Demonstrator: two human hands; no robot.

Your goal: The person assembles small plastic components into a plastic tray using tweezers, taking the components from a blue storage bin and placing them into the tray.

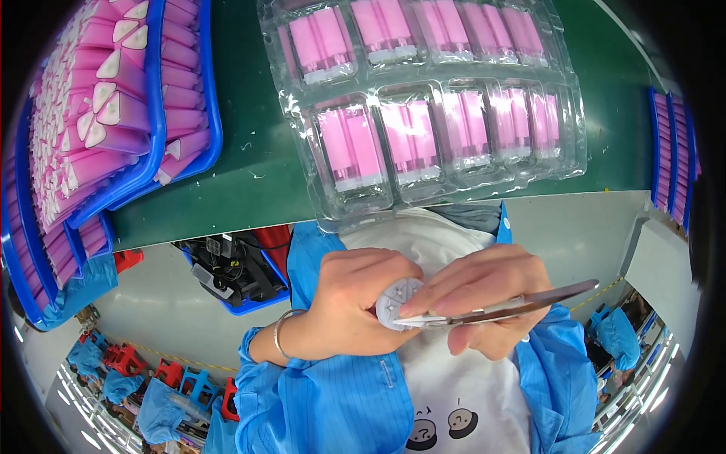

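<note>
In front of my chest, my left hand (363, 303) is closed round a small light-grey round part (395, 301) whose flat, ridged face points to the right. The rest of that part is hidden inside the fist. My right hand (491, 291) grips metal tweezers (529, 304) between thumb and fingers. Their pale pointed tip lies against the lower edge of the round face, and a right fingertip rests close to that face too. Just beyond both hands, a clear plastic tray (363, 89) holds several pink paired pieces with pale ends in its pockets.
The tray lies on a green table (246, 98) and overhangs its near edge. Blue bins (157, 113) full of pink pieces with white ends stand at the left, more blue bins (671, 151) at the far right. Below the table sits a blue crate (253, 303) with black devices and cables.
</note>
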